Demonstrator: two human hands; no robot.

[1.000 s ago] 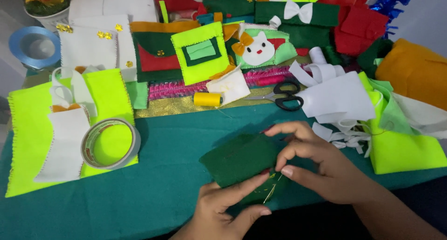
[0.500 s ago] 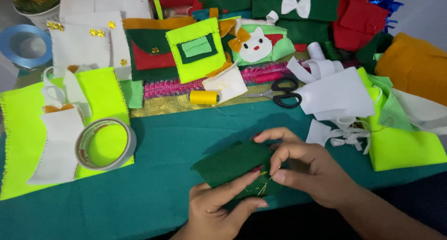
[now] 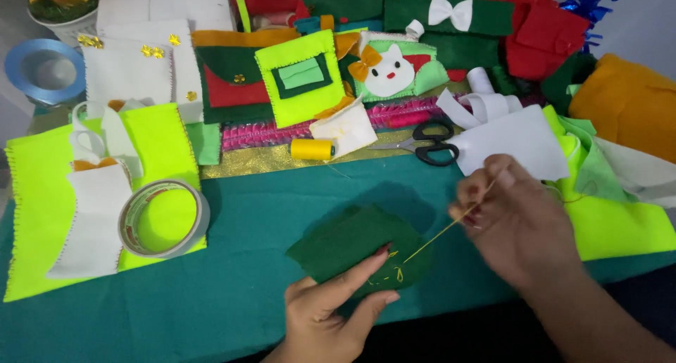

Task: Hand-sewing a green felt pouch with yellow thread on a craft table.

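Right hand (image 3: pixel 517 218) has pulled yellow thread (image 3: pixel 440 233) up-right, grip pinching it taut; left hand (image 3: pixel 331 310) grip clamps dark green felt (image 3: pixel 345 243) near bench (image 3: pixel 246 292) front edge.

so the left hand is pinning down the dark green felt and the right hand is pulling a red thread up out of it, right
Not quite: the thread is yellow, not red. The head view shows the left hand pinning the dark green felt while the right hand pulls the yellow thread up and away from it.
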